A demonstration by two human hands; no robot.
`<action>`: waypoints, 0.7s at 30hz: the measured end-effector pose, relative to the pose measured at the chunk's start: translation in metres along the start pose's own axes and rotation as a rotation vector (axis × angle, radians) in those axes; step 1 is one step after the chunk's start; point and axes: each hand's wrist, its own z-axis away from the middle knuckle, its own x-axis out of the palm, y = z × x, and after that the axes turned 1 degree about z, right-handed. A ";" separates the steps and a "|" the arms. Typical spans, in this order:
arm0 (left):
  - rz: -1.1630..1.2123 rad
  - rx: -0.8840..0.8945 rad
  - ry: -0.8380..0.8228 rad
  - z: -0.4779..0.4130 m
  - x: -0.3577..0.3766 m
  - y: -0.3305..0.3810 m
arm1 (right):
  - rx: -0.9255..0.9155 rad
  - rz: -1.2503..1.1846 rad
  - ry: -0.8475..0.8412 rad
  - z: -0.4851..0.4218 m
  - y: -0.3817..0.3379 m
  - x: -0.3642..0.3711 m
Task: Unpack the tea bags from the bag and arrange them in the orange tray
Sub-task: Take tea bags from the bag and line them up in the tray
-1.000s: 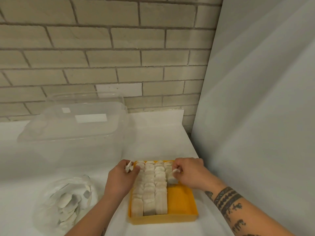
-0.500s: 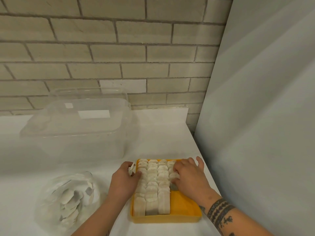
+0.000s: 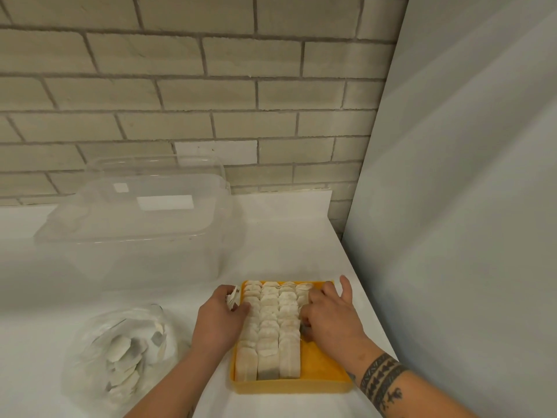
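**mugfan:** Right hand (image 3: 330, 318) was pinching one tea bag a second ago. Now it's spread low over the far right of the tray (image 3: 325, 372), pinky straight out by the far rim and the other fingers bent down onto the tea bags (image 3: 268, 327). Can't tell if that grip has hold of one or is just pressing.

**steeped_22:** yep, and the left hand (image 3: 218, 322) has barely shifted. It's knuckles up against the tray's left edge, grip closed on what looks like a white tea bag (image 3: 233, 297) between thumb and fingers.

**mugfan:** Tea bags stand packed on edge, three full columns front to back. A fourth is only started at the far end, under the right hand, so the near right floor is bare orange.

**steeped_22:** the rest are loose in the clear bag (image 3: 120, 351) on the tabletop (image 3: 286, 236), left of the left forearm. There's a clear plastic box (image 3: 135, 224) behind it.
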 end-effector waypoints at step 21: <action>0.760 -0.026 -0.280 0.030 -0.018 0.064 | 0.259 -0.855 0.356 0.009 0.034 -0.077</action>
